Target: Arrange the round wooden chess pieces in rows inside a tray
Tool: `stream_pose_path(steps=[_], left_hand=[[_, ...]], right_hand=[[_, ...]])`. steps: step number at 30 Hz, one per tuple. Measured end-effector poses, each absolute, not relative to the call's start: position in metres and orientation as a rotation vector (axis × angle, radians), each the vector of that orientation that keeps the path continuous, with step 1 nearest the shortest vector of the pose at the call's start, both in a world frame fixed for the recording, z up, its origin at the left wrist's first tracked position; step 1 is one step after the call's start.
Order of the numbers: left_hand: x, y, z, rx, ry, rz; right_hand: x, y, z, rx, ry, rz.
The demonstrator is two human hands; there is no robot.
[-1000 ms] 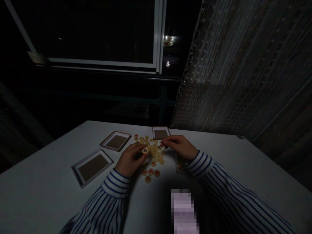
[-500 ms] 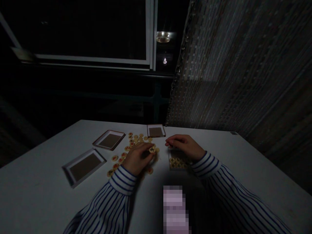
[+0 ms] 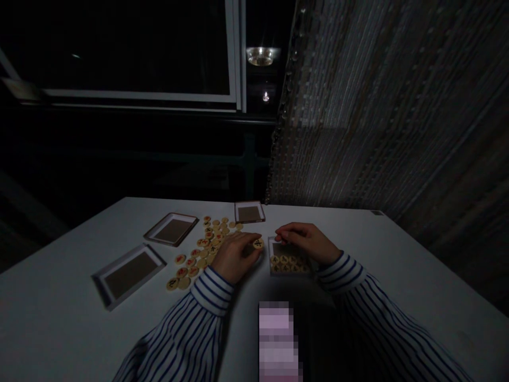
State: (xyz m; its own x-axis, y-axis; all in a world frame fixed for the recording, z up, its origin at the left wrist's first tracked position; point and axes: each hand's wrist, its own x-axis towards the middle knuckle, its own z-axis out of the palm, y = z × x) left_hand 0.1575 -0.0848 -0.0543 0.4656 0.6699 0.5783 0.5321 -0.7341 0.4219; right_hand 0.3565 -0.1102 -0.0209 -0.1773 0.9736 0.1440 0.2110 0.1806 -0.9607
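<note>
Pinched between the thumb and fingers of my left hand (image 3: 235,256) is a round wooden Chinese chess piece (image 3: 258,243) with a black character facing me. Loose chess pieces (image 3: 193,271), marked in red or black or blank side up, lie spread beside and beyond that hand. My right hand (image 3: 308,241) hovers over a small open box (image 3: 280,249), its fingers curled together; whether anything is between them is hidden. Black-marked pieces (image 3: 283,260) stand in rows in the near part of this box. The right hand and cuff cover the box's right side.
Three more shallow open trays stand on the white table (image 3: 55,297): a grey one (image 3: 113,303) at near left, a brown-rimmed one (image 3: 161,241) behind it, and a small one (image 3: 250,220) at the back. A bead curtain (image 3: 358,106) hangs beyond the right side.
My left hand has moved right, bringing its chess piece closer to the box. My right hand has shifted slightly right over the box. The camera view has turned a little right.
</note>
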Motion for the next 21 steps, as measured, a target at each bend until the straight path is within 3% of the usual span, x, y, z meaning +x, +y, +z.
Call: stream_pose_path(steps=[21], left_hand=[[0.202,-0.078,-0.065,2.494,1.018,1.065]], right_hand=[[0.383,-0.118,-0.046,-1.24,-1.468,0.974]])
